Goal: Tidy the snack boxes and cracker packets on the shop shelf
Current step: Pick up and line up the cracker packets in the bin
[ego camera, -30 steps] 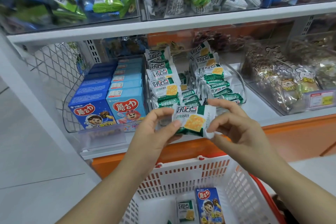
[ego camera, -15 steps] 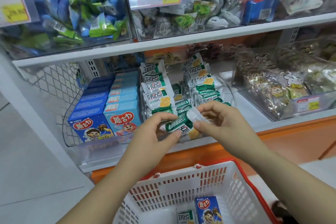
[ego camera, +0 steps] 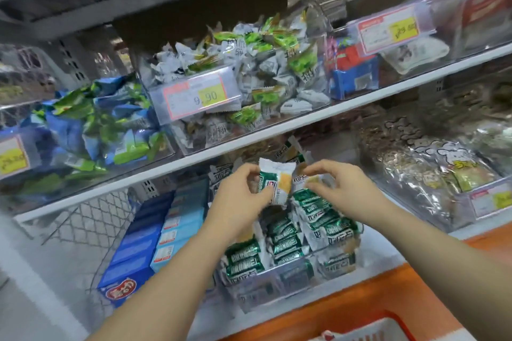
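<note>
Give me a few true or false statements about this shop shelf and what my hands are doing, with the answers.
1. The left hand holds a green and white cracker packet. True.
2. The blue boxes stand to the right of the packets. False: they stand to their left.
3. A price tag on the upper shelf reads 9.90. True.
4. Both hands are down in the basket. False: both are up among the packets, and the right hand pinches another packet in the row.
</note>
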The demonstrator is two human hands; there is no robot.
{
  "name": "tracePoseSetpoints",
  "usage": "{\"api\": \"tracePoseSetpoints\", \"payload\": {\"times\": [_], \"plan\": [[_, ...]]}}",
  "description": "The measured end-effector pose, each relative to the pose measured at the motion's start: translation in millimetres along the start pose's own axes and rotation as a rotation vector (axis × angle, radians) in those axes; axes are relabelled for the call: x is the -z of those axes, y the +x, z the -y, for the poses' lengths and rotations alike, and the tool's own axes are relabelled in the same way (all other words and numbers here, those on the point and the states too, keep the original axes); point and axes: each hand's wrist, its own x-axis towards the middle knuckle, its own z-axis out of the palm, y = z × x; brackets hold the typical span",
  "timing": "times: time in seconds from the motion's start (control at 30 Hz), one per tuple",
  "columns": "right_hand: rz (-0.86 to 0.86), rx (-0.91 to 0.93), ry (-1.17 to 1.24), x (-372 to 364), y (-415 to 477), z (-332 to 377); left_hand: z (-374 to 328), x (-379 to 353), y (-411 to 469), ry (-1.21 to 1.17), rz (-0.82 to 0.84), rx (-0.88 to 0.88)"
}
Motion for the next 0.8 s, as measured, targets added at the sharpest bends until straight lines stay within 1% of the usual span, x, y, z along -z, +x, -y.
{"api": "tracePoseSetpoints", "payload": {"times": [0.07,0.17,0.27,0.37,0.43,0.5,0.6,0.67,0.73,0.8], "plan": [[0.062,-0.009,-0.089,-1,8,-11,1,-6,16,0.011,-0.001,0.071],[0.129,0.023,-0.138,-4,21,-31,4,-15,38,0.185,0.047,0.137],[0.164,0.076,-0.226,-6,28,-43,10,-20,50,0.388,0.149,0.226],[0.173,0.104,-0.273,-6,32,-49,16,-23,58,0.554,0.246,0.255],[0.187,0.107,-0.266,-5,33,-51,21,-27,64,0.637,0.307,0.239],[0.183,0.11,-0.242,-4,34,-53,23,-31,71,0.668,0.351,0.198],[0.163,0.115,-0.221,-6,35,-54,24,-36,85,0.775,0.384,0.073],[0.158,0.126,-0.221,-7,35,-54,24,-40,90,0.856,0.481,0.014],[0.156,0.131,-0.211,-7,35,-54,28,-47,95,0.865,0.583,-0.023],[0.15,0.131,-0.203,-8,35,-54,31,-52,100,0.881,0.63,-0.059]]}}
